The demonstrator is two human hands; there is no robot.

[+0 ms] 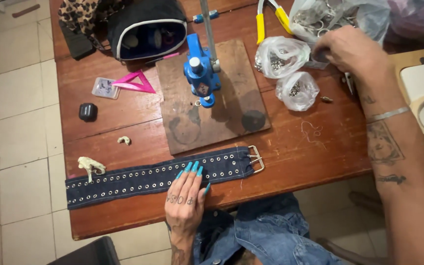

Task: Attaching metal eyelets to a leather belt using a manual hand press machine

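Pressing flat, fingers spread, your left hand (186, 196) pins the denim belt (158, 177); your right hand (350, 49), curled, grasp unclear, could tip the eyelet bags (283, 56) at upper right.

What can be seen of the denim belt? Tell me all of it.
The denim belt is a wide strip of dark blue denim with pale stitching along its edges and rows of small metal eyelets along its length. A silver two-pronged buckle closes its right end. It lies flat and stretched out near the front edge of the wooden table, tilted slightly upward to the right. The left hand presses flat on it, and a small pale object rests at its left end.
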